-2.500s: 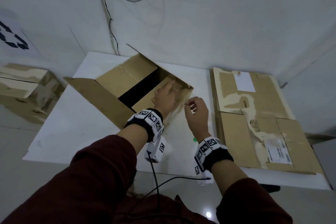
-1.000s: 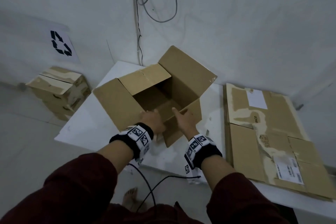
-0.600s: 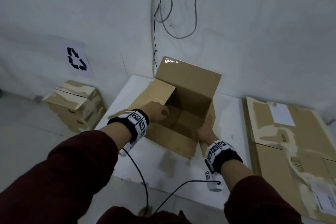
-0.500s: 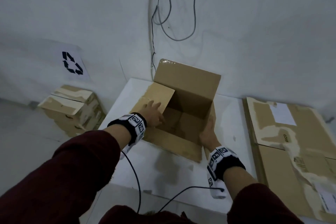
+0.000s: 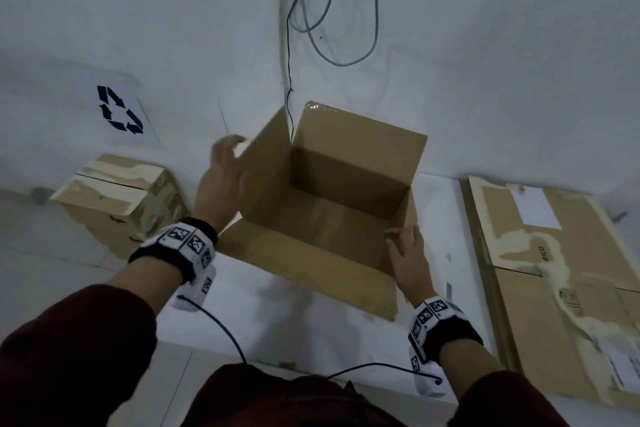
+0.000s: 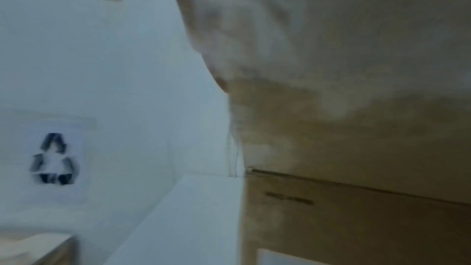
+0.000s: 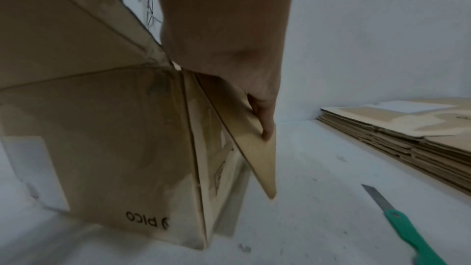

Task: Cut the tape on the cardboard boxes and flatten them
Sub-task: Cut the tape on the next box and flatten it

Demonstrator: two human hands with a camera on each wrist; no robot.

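Note:
An open brown cardboard box (image 5: 332,215) stands on the white table (image 5: 277,315), its top flaps spread. My left hand (image 5: 221,177) is blurred, with loose spread fingers against the outer face of the raised left flap (image 5: 270,163). The left wrist view shows only blurred cardboard (image 6: 356,148) close up. My right hand (image 5: 405,250) lies at the box's near right corner with straight fingers. In the right wrist view one finger (image 7: 265,126) presses on the right flap (image 7: 257,154), which hangs down beside the box wall (image 7: 114,138). A green utility knife (image 7: 405,227) lies on the table to the right, blade out.
A stack of flattened boxes (image 5: 554,270) (image 7: 407,128) fills the table's right side. A taped box (image 5: 117,198) sits on the floor to the left, under a recycling sign (image 5: 119,109). Cables (image 5: 311,10) hang on the wall behind the box.
The left flap has swung up from lying outward. My left hand rose from the flap's inner face to its outer side. My right hand stayed at the near right corner.

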